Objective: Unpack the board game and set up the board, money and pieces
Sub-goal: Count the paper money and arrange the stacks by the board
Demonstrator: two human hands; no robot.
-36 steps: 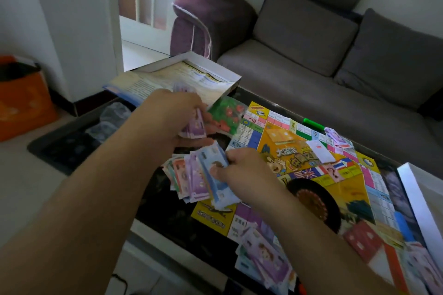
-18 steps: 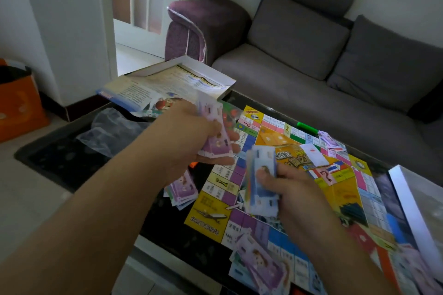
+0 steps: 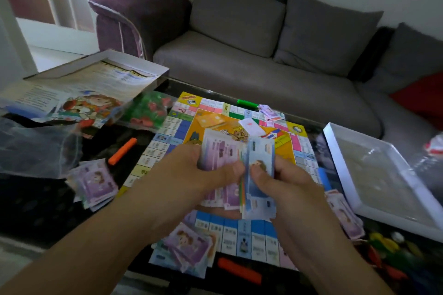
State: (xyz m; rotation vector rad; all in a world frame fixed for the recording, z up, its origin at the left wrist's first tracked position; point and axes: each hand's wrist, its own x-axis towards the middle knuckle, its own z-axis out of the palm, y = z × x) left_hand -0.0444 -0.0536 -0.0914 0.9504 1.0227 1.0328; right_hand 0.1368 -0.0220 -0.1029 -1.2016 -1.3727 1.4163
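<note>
The colourful game board (image 3: 167,132) lies open on the dark glass table (image 3: 36,208). My left hand (image 3: 191,175) grips a stack of purple play money (image 3: 220,148) above the board's middle. My right hand (image 3: 285,184) pinches a stack of blue notes (image 3: 261,151) right beside it, thumbs nearly touching. Separate piles of purple notes lie at the left (image 3: 93,182), near the front edge (image 3: 189,249), at the far corner (image 3: 268,112) and at the right (image 3: 345,215). A bag of green and red pieces (image 3: 146,110) sits at the board's far left corner.
The box lid with a rules sheet (image 3: 79,84) stands at the far left, a clear plastic bag (image 3: 31,146) beside it. The white box tray (image 3: 374,175) lies at the right. Orange (image 3: 122,151), green (image 3: 247,103), blue (image 3: 323,178) and red (image 3: 239,269) sticks surround the board. A grey sofa (image 3: 239,55) stands behind.
My hands have come together over the board's middle, and the blue stack now sits against the purple stack. The camera has tilted and shifted right.
</note>
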